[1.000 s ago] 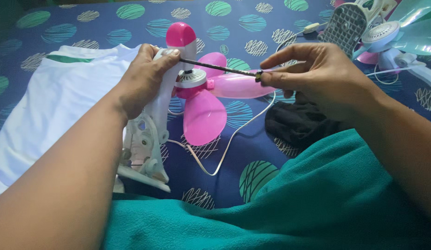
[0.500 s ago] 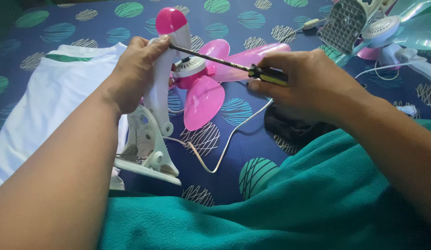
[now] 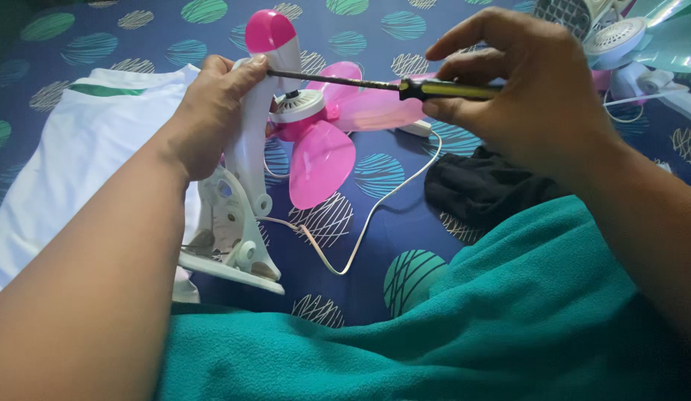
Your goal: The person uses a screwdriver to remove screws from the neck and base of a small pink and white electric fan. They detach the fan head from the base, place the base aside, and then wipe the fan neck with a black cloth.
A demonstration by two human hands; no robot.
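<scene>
A navy bedsheet (image 3: 405,223) printed with teal and white scribbled circles (soft, even light) covers the whole surface.

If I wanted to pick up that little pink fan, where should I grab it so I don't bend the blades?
Probably best to hold the fan by its white neck, coming from the left, where the left hand wraps it now. The neck is narrow and stiff. The thin pink blades stick out to the right and would likely flex. The right hand holds a screwdriver there.

No packages, labels, signs or screens visible.
</scene>
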